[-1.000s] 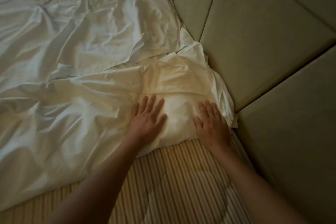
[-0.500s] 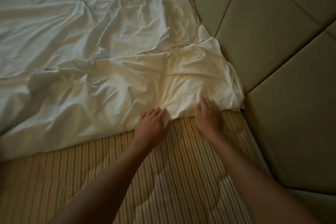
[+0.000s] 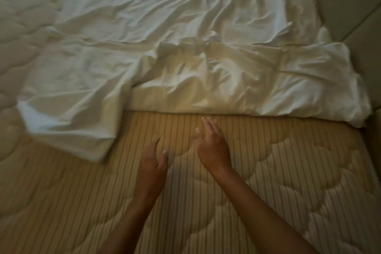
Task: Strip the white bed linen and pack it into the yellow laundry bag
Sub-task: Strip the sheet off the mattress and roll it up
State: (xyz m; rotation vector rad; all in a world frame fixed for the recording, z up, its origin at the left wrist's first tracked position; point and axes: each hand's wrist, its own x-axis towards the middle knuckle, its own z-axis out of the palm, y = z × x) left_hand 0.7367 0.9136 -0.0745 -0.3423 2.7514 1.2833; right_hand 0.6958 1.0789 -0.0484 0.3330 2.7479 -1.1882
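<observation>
The crumpled white sheet (image 3: 185, 51) lies folded back across the far half of the bed, its near fold running left to right and one corner flopped down at the left. Bare striped quilted mattress (image 3: 268, 181) shows in front of it. My left hand (image 3: 153, 160) hovers over the mattress with relaxed fingers, holding nothing. A little farther forward, my right hand (image 3: 212, 144) has its fingers spread, a short way from the sheet's fold and apart from it. No yellow laundry bag is in view.
A padded beige headboard (image 3: 354, 6) rises along the right side, close to the sheet's right end. White quilted mattress cover (image 3: 24, 16) shows at the far left.
Both hands have left the sheet and drawn back over the mattress. The sheet now lies farther away, and more striped mattress is uncovered.
</observation>
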